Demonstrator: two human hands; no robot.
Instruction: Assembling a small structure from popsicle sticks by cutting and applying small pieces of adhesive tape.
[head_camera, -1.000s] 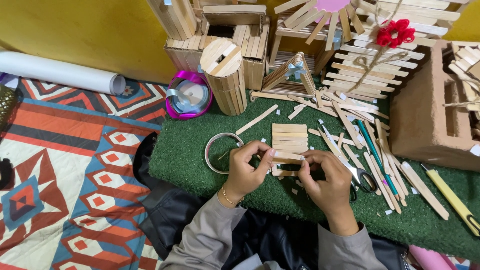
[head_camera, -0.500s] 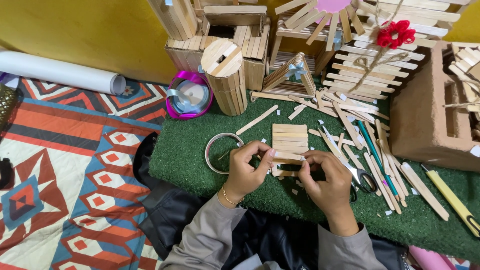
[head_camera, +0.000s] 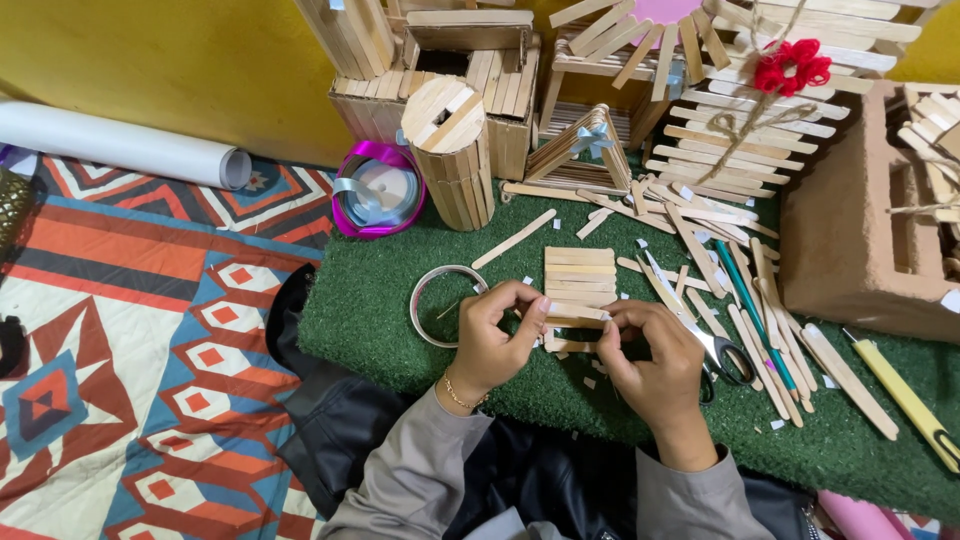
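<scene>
Patterned rug (head_camera: 120, 330) covers the floor on the left, with a white paper roll (head_camera: 120, 145) lying against the yellow wall. Green turf mat (head_camera: 380, 310) serves as the worktop. Back row, well apart from the hands: stick-built box (head_camera: 470, 70), a stick cylinder (head_camera: 455, 150), a small stick tent with a pale bow (head_camera: 585, 150), a slatted stick panel with a red yarn flower (head_camera: 790, 65), and a brown block (head_camera: 860, 240) at right. Magenta ribbon spool (head_camera: 378, 190) sits beside the cylinder; a tape ring (head_camera: 440, 300) lies just left of the hands. Loose sticks, scissors (head_camera: 715, 345) and a yellow-handled knife (head_camera: 905, 395) are scattered right of centre. Flat stick panel (head_camera: 580, 275) lies on the mat, its near edge under the hands. Left hand (head_camera: 495, 340) and right hand (head_camera: 655, 355) meet there; fingers of both are pinched together on a single craft stick (head_camera: 572, 315) at the panel's near edge. Versus half a second and a second back: no visible shift, same hand pose and same stick position. Reads as holding the stick pressed in place, not repositioning it. Can't tell if glue is involved.
</scene>
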